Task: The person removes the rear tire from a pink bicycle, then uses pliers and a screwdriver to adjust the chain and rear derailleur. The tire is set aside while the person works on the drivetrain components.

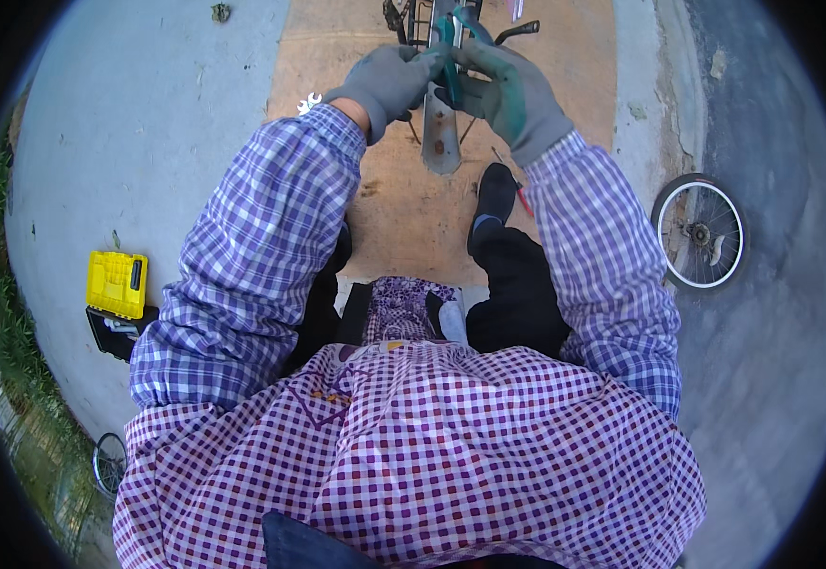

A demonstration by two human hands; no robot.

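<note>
My left hand (pixel 382 83), in a grey work glove, has its fingers closed around a teal-green bar-like part (pixel 450 64) at the top middle. From the other side my right hand (pixel 519 95), in a grey and green glove, curls its fingers on the same part. Whether that part belongs to the bicycle frame or is a loose piece, I cannot make out. Just below the hands a dull metal mudguard (pixel 441 142) with rusty spots points toward me. Beyond them, a bicycle (pixel 418 23) with dark metal parts is partly hidden by the gloves.
A brown sheet (pixel 569 142) covers the ground under the bicycle. Spanners (pixel 309 102) lie left of my left wrist, a red-handled tool (pixel 525 201) near my shoe (pixel 496 194). A bicycle wheel (pixel 700 232) lies at right, an open yellow toolbox (pixel 117 284) at left.
</note>
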